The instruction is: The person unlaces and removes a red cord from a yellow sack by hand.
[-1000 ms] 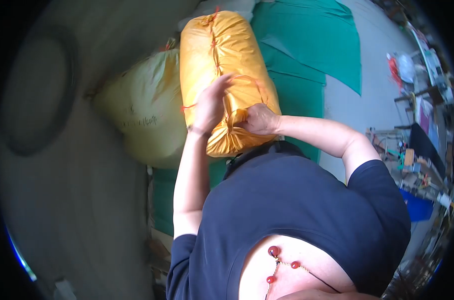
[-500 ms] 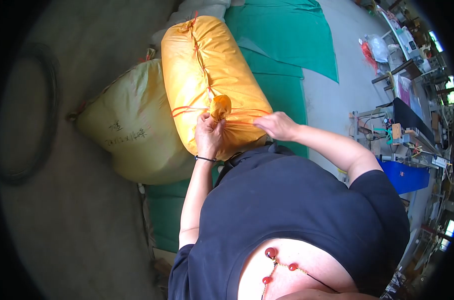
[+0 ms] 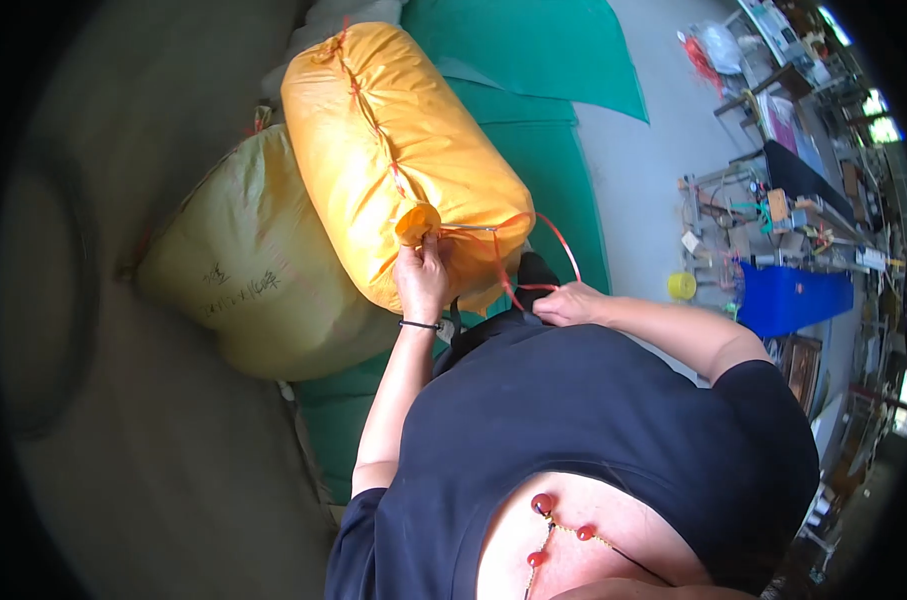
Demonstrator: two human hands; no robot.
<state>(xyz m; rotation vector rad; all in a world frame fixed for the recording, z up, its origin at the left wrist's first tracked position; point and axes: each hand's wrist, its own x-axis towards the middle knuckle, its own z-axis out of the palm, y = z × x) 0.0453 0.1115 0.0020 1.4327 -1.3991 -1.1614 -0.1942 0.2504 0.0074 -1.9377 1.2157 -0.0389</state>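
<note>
A stuffed yellow sack lies in front of me, its long seam laced with red string. Around the gathered, twisted corner of the sack my left hand is closed. A thin, shiny, needle-like piece shows by the sack's end seam, just right of that corner. Red string loops out from the seam towards my right hand. This hand is closed on the string near my waist, with its fingertips partly hidden.
A second, paler sack with handwriting on it leans at the left. Green sheeting covers the floor beneath. Along the right stand work tables with tools, a blue panel and a yellow roll.
My right hand has drawn back from the sack's end towards my waist, and a loop of red string now hangs out. My left hand stays at the gathered corner.
</note>
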